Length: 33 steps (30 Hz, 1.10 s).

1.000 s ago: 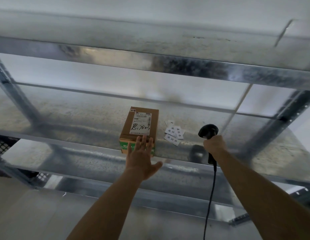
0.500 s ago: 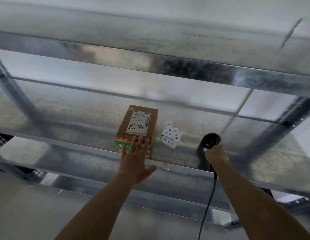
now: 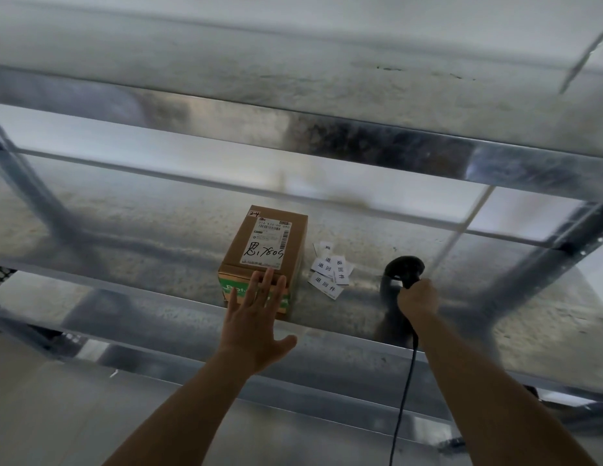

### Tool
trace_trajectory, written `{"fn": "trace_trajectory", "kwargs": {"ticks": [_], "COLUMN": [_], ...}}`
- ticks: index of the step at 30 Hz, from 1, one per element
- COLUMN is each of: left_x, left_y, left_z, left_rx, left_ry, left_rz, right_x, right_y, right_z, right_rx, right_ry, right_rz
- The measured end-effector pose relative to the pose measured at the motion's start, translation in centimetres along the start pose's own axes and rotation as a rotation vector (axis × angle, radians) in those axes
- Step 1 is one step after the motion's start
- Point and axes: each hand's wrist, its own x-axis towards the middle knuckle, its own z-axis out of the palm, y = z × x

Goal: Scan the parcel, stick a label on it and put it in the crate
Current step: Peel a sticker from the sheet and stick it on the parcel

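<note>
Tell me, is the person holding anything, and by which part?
The right hand grips a black barcode scanner by its handle, head up. The left hand is open, fingers against the cardboard parcel, holding nothing.

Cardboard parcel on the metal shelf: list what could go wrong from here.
1. The left hand is flat against the cardboard parcel, not gripping, so it may push it back.
2. Loose labels lie beside it and could scatter.
3. The scanner cable hanging from the right hand may snag the shelf edge.
</note>
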Motion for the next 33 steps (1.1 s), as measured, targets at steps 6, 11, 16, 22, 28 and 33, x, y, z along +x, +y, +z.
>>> {"fn": "trace_trajectory", "kwargs": {"ticks": [6, 11, 16, 22, 28, 33], "left_x": [1.0, 1.2, 1.2, 1.2, 1.1, 1.1], "left_y": [0.0, 0.1, 0.0, 0.2, 0.3, 0.4], "left_z": [-0.3, -0.4, -0.2, -0.7, -0.8, -0.9], "left_rx": [0.028, 0.010, -0.016, 0.000, 0.006, -0.006], "left_ry": [-0.028, -0.019, -0.012, -0.034, -0.041, -0.041], "left_rz": [0.013, 0.016, 0.012, -0.001, -0.013, -0.015], "right_x": [0.3, 0.6, 0.1, -0.8, -2.6, -4.9], "right_y": [0.6, 0.5, -0.2, -3.1, -3.1, -0.6], "right_z": [0.2, 0.1, 0.1, 0.2, 4.7, 8.2], "right_rx": [0.004, -0.047, -0.131, -0.786, -0.848, -0.797], "right_ry": [-0.023, -0.097, 0.068, 0.290, -0.115, -0.267], "right_rz": [-0.004, 0.016, 0.081, -0.552, -0.963, -0.880]}}
